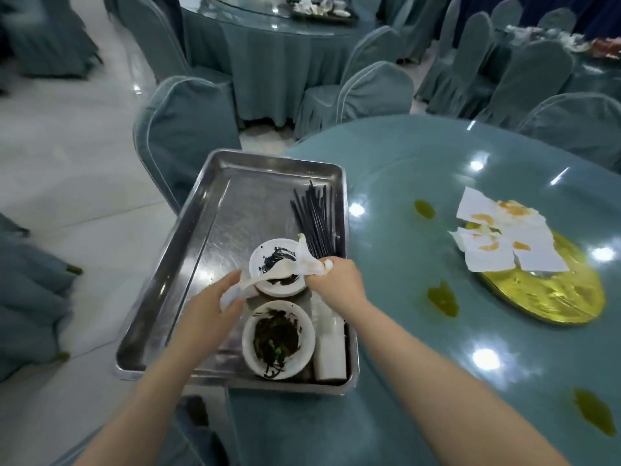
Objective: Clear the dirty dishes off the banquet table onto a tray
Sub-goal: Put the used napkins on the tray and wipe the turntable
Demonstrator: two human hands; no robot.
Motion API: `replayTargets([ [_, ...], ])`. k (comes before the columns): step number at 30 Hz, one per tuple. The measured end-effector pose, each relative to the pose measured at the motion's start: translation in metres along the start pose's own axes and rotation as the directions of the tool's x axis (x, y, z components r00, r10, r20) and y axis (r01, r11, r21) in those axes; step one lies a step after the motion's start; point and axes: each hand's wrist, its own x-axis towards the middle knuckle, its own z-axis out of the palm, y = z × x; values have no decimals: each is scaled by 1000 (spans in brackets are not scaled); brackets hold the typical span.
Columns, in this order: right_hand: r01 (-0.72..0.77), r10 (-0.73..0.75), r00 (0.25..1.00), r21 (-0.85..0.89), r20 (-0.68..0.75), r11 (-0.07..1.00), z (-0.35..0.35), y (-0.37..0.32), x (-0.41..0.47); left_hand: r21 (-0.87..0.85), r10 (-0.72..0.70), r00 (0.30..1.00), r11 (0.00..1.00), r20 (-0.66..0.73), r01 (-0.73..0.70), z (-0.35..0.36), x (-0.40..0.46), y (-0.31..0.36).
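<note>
Forearms reach over tray [188, 264]: left hand [215, 307] grips spoon [268, 275], right hand [339, 277] pinches tissue [307, 255]. Bowls, chopsticks [316, 220] loaded; surface [420, 183] keeps soiled napkins [504, 237], spills.

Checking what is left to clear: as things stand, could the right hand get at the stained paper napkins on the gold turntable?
Probably not yet. The right hand already grips a crumpled tissue over the tray. The napkins lie uncovered on the turntable, with bare table between, so the path looks free once it lets go.

Silver tray [174, 317], black chopsticks [314, 223], apparently white bowls [258, 255].
</note>
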Motion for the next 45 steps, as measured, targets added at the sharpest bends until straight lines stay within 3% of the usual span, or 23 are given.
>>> replayTargets([
  [4, -1, 1, 999, -7, 48, 1000, 21, -9, 37, 20, -70, 997, 997, 30, 69, -7, 22, -16],
  [10, 120, -106, 992, -260, 67, 958, 56, -19, 88, -2, -108, 993, 994, 50, 108, -8, 50, -27],
  [15, 167, -128, 983, -352, 131, 921, 74, -15, 115, 9, -130, 990, 992, 57, 130, 0, 52, -34],
  [20, 157, -39, 956, -393, 291, 906, 73, -8, 112, -27, -116, 990, 993, 83, 119, 8, 56, -28],
  [27, 206, -98, 928, -277, 360, 938, 33, 0, 80, -46, -29, 995, 998, 94, 34, 20, 54, 1],
  [31, 165, -93, 943, -208, 319, 964, -3, 13, 52, -83, 32, 992, 996, 121, -22, 29, 45, 21],
  [36, 88, -23, 972, -271, 234, 959, -37, 61, -9, -266, 72, 994, 963, 86, -47, 39, 28, 47],
  [45, -284, 333, 942, -406, 53, 869, -85, 194, -127, -254, 185, 948, 960, 258, -118, 85, -21, 82],
])
